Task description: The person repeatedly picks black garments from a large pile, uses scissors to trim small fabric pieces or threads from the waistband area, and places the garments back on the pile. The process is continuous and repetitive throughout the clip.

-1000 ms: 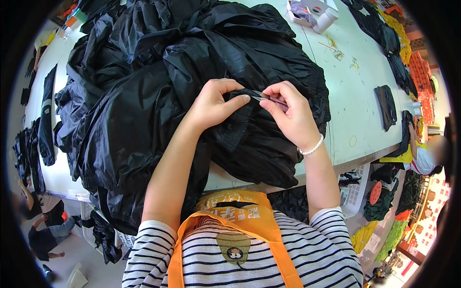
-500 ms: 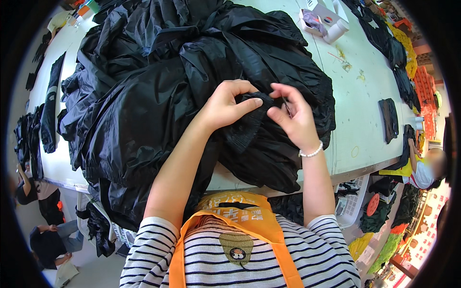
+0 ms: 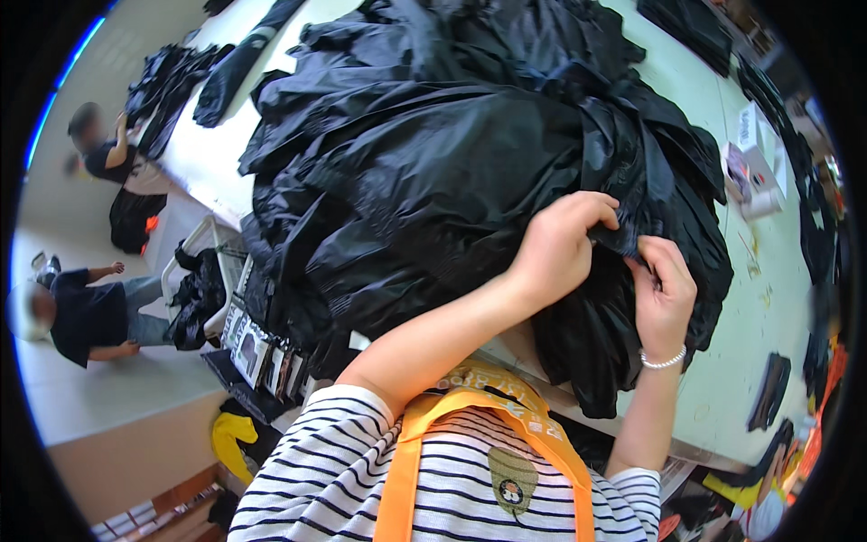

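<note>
A large heap of black, thin, shiny garments (image 3: 433,172) covers the middle of the table and hangs over its near edge. My left hand (image 3: 564,244) is closed on a gathered edge of black fabric on the right part of the heap. Close beside it, my right hand (image 3: 664,289) is curled with thumb and fingers together at the same edge. Its fingers hold a small thin metal tool, now mostly hidden by fingers and cloth. The fabric between the hands is bunched up.
A white box (image 3: 759,140) and a white cup (image 3: 760,204) stand on the table (image 3: 768,289) at right. A folded dark garment (image 3: 769,391) lies near the right edge. A crate of black garments (image 3: 200,294) stands at left. Two people (image 3: 99,312) are beyond it.
My view has swung, so the heap and both hands appear farther right. The right hand has closed up to the fabric; the tool between its fingers showed more plainly before.
</note>
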{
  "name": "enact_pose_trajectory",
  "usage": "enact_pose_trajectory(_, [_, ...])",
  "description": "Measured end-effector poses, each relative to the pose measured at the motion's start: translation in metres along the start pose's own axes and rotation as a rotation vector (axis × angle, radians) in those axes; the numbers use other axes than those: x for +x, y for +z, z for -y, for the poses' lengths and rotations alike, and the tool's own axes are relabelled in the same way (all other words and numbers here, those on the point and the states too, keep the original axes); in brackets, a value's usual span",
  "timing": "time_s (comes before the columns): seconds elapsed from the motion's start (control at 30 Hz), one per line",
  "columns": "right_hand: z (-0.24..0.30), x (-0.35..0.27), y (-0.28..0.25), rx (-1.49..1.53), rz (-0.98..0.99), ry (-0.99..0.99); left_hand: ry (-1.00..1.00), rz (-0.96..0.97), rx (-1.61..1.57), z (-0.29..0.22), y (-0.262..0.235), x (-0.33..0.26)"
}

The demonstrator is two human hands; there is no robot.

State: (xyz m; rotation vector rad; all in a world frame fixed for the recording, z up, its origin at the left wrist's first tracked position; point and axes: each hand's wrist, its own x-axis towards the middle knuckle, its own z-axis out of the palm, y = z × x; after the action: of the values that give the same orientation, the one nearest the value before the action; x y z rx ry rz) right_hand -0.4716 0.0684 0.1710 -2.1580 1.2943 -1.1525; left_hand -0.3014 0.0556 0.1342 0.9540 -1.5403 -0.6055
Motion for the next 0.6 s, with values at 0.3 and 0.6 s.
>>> enact_pose_trajectory(0.3, [0.04, 0.077, -0.023, -0.195, 0.08, -0.347, -0.619, 0.358, -0.475, 0.002, -0.081, 0.013])
enact_pose_trajectory(0.6, [0.002, 0.092, 0.059, 0.162, 0.035, -0.104, -0.633, 0.159, -0.932, 0.027, -0.068, -0.009])
